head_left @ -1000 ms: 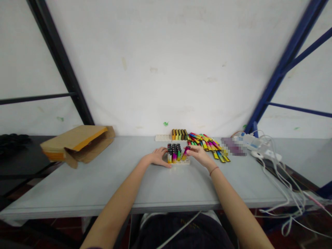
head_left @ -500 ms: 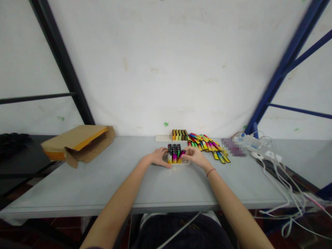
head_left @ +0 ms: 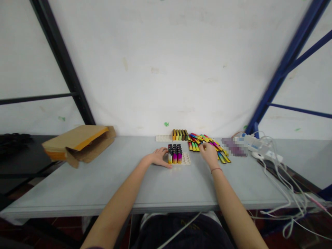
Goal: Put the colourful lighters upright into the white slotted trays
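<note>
Multicoloured lighters [head_left: 175, 157] with black tops stand upright in rows in a white holed tray [head_left: 186, 159]. Empty holes show at the tray's right side. My left hand [head_left: 159, 157] rests at the tray's left side, thumb and fingers spread around its corner. To the right, my right hand [head_left: 209, 154] is at the near edge of a pile of loose lighters [head_left: 194, 146]. Its fingers are curled into a pinch at the lighters. What lies between the fingertips is hidden.
Behind stand another white tray [head_left: 163, 138] and a block of yellow, green and dark lighters [head_left: 180, 135]. An open cardboard box [head_left: 77, 141] lies at the left. White cables [head_left: 278, 173] and a power strip [head_left: 252, 141] occupy the right end of the table.
My right hand has moved from the tray right to the loose lighters. The lighter it held leaning now stands upright in the front row. My left hand has stayed in place.
</note>
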The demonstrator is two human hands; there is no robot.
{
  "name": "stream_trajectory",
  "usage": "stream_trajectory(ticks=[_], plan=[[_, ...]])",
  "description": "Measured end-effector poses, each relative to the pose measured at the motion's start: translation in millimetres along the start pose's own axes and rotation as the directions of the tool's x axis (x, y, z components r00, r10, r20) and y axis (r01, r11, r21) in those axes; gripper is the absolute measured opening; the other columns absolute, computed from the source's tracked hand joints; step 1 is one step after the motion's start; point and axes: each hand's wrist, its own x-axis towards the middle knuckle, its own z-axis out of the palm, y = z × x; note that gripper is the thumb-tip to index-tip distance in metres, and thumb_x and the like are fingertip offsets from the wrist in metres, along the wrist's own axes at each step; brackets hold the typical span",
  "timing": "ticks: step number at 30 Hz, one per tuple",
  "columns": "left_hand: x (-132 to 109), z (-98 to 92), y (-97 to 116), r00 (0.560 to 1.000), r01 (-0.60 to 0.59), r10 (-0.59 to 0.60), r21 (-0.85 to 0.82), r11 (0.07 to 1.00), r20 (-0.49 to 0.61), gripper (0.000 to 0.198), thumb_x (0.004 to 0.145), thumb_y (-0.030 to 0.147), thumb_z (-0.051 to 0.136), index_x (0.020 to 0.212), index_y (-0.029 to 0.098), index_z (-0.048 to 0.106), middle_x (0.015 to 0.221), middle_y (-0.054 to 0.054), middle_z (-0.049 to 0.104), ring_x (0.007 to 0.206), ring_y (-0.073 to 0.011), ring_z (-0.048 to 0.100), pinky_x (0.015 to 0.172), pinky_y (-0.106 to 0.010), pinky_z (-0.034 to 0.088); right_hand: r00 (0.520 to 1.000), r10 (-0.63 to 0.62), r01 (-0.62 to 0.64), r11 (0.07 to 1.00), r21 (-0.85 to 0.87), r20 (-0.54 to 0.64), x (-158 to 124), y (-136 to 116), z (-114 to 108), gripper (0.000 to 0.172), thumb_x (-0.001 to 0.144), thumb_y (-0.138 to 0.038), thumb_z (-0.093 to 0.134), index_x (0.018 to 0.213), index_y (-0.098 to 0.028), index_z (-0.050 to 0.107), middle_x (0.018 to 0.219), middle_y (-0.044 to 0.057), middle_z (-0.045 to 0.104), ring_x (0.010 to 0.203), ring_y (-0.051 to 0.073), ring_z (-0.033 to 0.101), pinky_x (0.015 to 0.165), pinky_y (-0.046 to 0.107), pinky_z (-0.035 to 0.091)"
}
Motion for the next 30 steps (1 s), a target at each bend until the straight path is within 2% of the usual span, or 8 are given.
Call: stream_trajectory(ticks=[3,7,12,20,22,25,28,30], plan=[[-1,-1.1,1,1.000,-0.005,0.005,0.001,1.000,-0.002,0.114,0.055,0.081,0.058,0.143,0.015,0.028,0.150,-0.014,0.021,0.135,-0.0335,0.022,0.110,-0.038,0.019,0.966,0.248,-0.257,0.906,-0.337,-0.071,5,24,-13,0.029,0.083,-0.019,0.043,0.099,-0.009,0.065,0.107,0.022,0.060,0.104,0.031,0.056,0.085,0.039,0.042],[-1,-1.1,0,1.000,-0.012,0.012,-0.001,1.000,0.003,0.114,0.055,0.082,0.057,0.143,0.017,0.026,0.150,-0.013,0.022,0.135,-0.0331,0.021,0.110,-0.039,0.019,0.903,0.429,-0.391,0.813,-0.432,-0.009,3,40,-21,0.038,0.081,-0.018,0.045,0.114,-0.009,0.062,0.118,0.025,0.055,0.110,0.035,0.054,0.082,0.042,0.045],[1,1.1,-3,1.000,-0.009,0.009,0.007,1.000,0.012,0.114,0.055,0.083,0.056,0.143,0.016,0.028,0.151,-0.013,0.019,0.136,-0.0342,0.019,0.110,-0.038,0.019,0.914,0.401,-0.338,0.831,-0.441,0.054,4,35,-15,0.036,0.083,-0.032,0.048,0.107,-0.010,0.065,0.108,0.024,0.062,0.104,0.033,0.059,0.081,0.043,0.046],[1,0.9,-3,1.000,-0.015,0.015,0.003,1.000,-0.002,0.115,0.054,0.083,0.057,0.143,0.014,0.029,0.150,-0.014,0.023,0.134,-0.0339,0.022,0.110,-0.038,0.019,0.912,0.385,-0.293,0.852,-0.434,0.140,4,33,-11,0.036,0.076,-0.024,0.052,0.108,-0.011,0.062,0.098,0.021,0.066,0.093,0.031,0.064,0.075,0.038,0.047],[0,-0.2,-1,1.000,-0.008,0.008,-0.002,1.000,0.003,0.115,0.054,0.083,0.057,0.142,0.015,0.029,0.150,-0.013,0.023,0.134,-0.0335,0.023,0.110,-0.038,0.019,0.925,0.347,-0.267,0.883,-0.386,0.155,4,32,-12,0.034,0.075,-0.030,0.053,0.102,-0.013,0.063,0.095,0.020,0.066,0.091,0.033,0.063,0.073,0.040,0.047],[-2,-1.6,1,1.000,0.002,-0.002,-0.010,1.000,0.012,0.115,0.054,0.082,0.057,0.143,0.015,0.028,0.150,-0.014,0.021,0.134,-0.0335,0.022,0.110,-0.038,0.019,0.954,0.294,-0.273,0.936,-0.224,0.066,7,30,-10,0.032,0.077,-0.039,0.050,0.093,-0.015,0.063,0.085,0.018,0.065,0.083,0.032,0.063,0.069,0.041,0.046],[-2,-1.5,1,1.000,0.004,-0.004,-0.014,1.000,0.011,0.116,0.054,0.082,0.058,0.143,0.015,0.027,0.150,-0.014,0.021,0.134,-0.0340,0.022,0.110,-0.039,0.019,0.960,0.267,-0.277,0.942,0.187,0.078,10,27,-4,0.029,0.076,-0.037,0.048,0.095,-0.017,0.056,0.069,0.008,0.060,0.059,0.022,0.059,0.055,0.033,0.044],[-1,-0.5,0,1.000,0.003,-0.003,-0.011,1.000,0.011,0.116,0.054,0.082,0.057,0.143,0.016,0.027,0.151,-0.013,0.021,0.135,-0.0344,0.021,0.110,-0.039,0.019,0.967,0.208,-0.253,0.843,0.474,0.145,12,26,0,0.034,0.074,-0.035,0.051,0.105,-0.019,0.049,0.061,0.000,0.056,0.048,0.016,0.051,0.048,0.027,0.039]])
